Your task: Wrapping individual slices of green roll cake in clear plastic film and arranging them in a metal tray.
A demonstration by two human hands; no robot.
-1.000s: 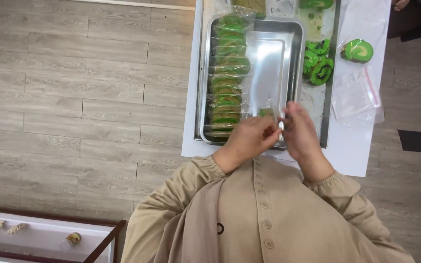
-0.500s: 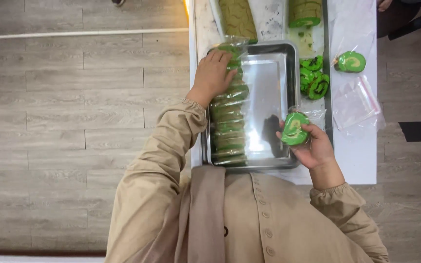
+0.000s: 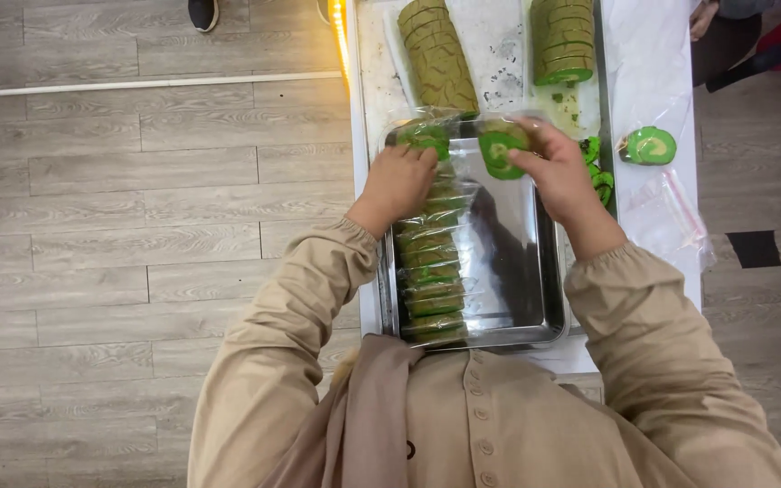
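Note:
A metal tray (image 3: 522,271) lies on the white table in front of me. Down its left side runs a row of several green cake slices wrapped in clear bags (image 3: 431,262). My left hand (image 3: 399,181) rests on the far end of that row, fingers touching the top wrapped slice (image 3: 427,137). My right hand (image 3: 558,172) holds a bagged green swirl slice (image 3: 501,149) over the tray's far right corner, pinched between thumb and fingers.
Beyond the tray lie two sliced green roll cakes (image 3: 437,54) (image 3: 564,41) on a white board. Unwrapped green slices (image 3: 598,172), one bagged slice (image 3: 651,145) and empty clear bags (image 3: 671,217) sit to the right. Another person's arms (image 3: 752,36) are at the far right, a shoe (image 3: 202,13) on the floor.
My right hand has carried the bagged slice from the tray's near right side up to its far end. My left hand stays on the top of the row. The camera view has tilted forward.

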